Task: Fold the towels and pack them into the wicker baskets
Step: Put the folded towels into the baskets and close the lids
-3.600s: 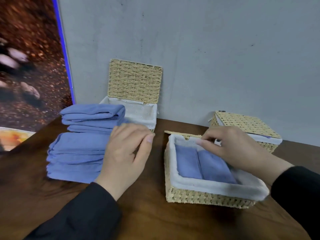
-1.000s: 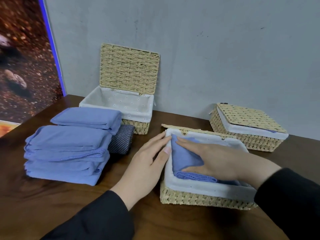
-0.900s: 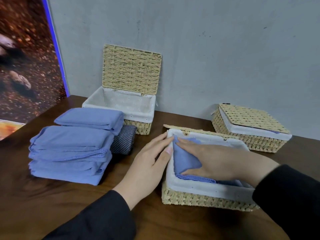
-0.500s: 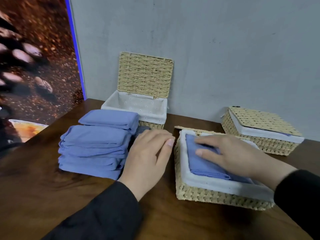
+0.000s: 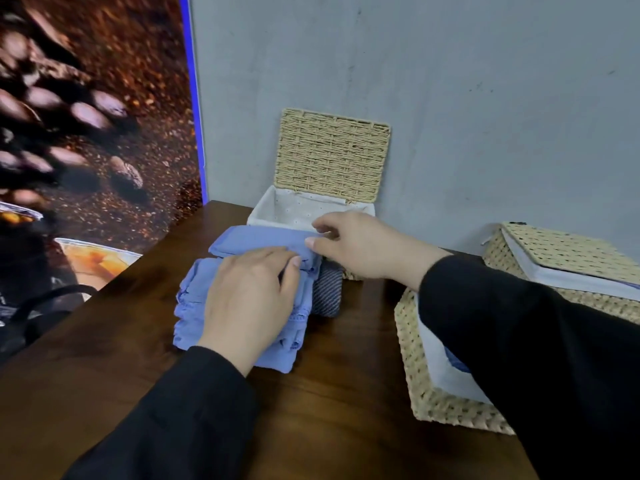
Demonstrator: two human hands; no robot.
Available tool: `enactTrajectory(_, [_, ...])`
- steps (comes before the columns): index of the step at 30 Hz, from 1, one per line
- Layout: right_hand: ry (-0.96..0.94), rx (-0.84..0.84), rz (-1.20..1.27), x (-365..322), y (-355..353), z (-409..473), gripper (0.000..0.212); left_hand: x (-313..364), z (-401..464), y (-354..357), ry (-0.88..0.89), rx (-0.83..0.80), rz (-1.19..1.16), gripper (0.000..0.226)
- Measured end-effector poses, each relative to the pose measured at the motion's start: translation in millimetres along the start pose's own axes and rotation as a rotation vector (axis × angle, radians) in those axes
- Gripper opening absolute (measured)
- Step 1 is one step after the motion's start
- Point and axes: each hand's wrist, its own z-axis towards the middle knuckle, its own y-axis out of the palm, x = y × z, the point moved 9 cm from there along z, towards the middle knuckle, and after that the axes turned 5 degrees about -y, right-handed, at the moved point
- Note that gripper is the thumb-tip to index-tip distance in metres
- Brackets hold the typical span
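table [image 5: 346, 393], both hands moved onto towels [image 5: 194, 299]

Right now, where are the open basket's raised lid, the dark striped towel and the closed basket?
raised lid [image 5: 332, 157], head view, middle of weave.
dark striped towel [image 5: 327, 294], head view, rolled end.
closed basket [image 5: 568, 249], head view, lid top.

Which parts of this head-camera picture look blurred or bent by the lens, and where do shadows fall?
Head view: the wall poster at left is smeared and soft; the wooden table edge slants steeply, a wide-angle effect; soft shadow darkens the table under the stack of blue towels; the left hand and right hand are fairly sharp.
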Motion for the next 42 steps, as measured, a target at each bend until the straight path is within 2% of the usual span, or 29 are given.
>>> enactTrajectory(3, [0.046,-0.034,-0.049,-1.3,15.8,22.5,0.041,-3.4,2.3,-5.5,-0.021,0.019,-0.015,0.033])
enactTrajectory(6, [0.120,-0.023,0.011,5.6,19.9,35.4,0.055,-6.2,1.9,-3.9,-0.048,0.010,-0.037,0.034])
enactTrajectory(10, [0.209,-0.152,0.032,8.6,28.0,38.5,0.044,-9.6,2.8,-2.3,-0.063,0.002,-0.018,0.038])
enactTrajectory(13, [0.228,-0.180,0.037,5.2,28.7,37.1,0.037,-10.5,2.2,-4.2,-0.058,0.024,0.001,0.037])
enactTrajectory(15, [0.210,-0.100,0.116,-0.2,23.5,34.4,0.032,-10.6,1.4,-5.2,-0.069,0.026,-0.023,0.036])
enactTrajectory(18, [0.188,0.185,0.372,-2.2,-10.0,20.8,0.027,-9.9,2.5,-13.3,-0.091,0.054,-0.188,0.020])
enactTrajectory(19, [0.182,0.263,0.444,-0.2,-24.5,12.4,0.028,-9.2,3.1,-18.8,-0.093,0.080,-0.240,0.021])
enactTrajectory(21, [0.152,0.327,0.527,4.3,-50.6,-8.0,0.032,-5.0,4.4,-28.8,-0.086,0.103,-0.290,0.039])
enactTrajectory(23, [0.111,0.287,0.549,8.4,-70.5,-31.7,0.033,6.7,5.3,-41.0,-0.043,0.112,-0.306,0.053])
enactTrajectory(25, [0.073,0.194,0.550,10.7,-84.9,-60.2,0.032,26.5,6.0,-49.6,0.006,0.048,-0.357,0.066])
enactTrajectory(26, [0.054,0.150,0.529,11.4,-91.2,-75.2,0.031,42.4,8.6,-51.1,0.030,-0.039,-0.384,0.072])
enactTrajectory(29, [0.055,0.091,0.487,22.0,-105.3,-114.0,0.035,91.7,13.9,-26.6,0.045,-0.441,-0.373,0.074])
enactTrajectory(31, [0.088,0.143,0.541,33.6,-115.0,-134.2,0.044,117.0,11.8,-3.6,-0.041,-0.618,-0.476,0.063])
enactTrajectory(34, [0.220,0.366,0.733,65.9,-128.4,-164.9,0.062,146.6,4.8,24.7,-0.263,-0.632,-0.888,0.030])
enactTrajectory(36, [0.313,0.432,1.003,85.5,-121.3,-186.3,0.061,160.2,-2.3,36.6,-0.386,-0.552,-1.075,0.026])
enactTrajectory(39, [0.364,0.405,1.285,96.5,-97.5,-213.2,0.052,180.3,-14.2,45.9,-0.416,-0.456,-1.108,0.031])
enactTrajectory(42, [0.360,0.481,1.227,107.5,-95.0,-231.6,0.043,203.4,-32.5,56.6,-0.334,-0.538,-1.072,0.032])
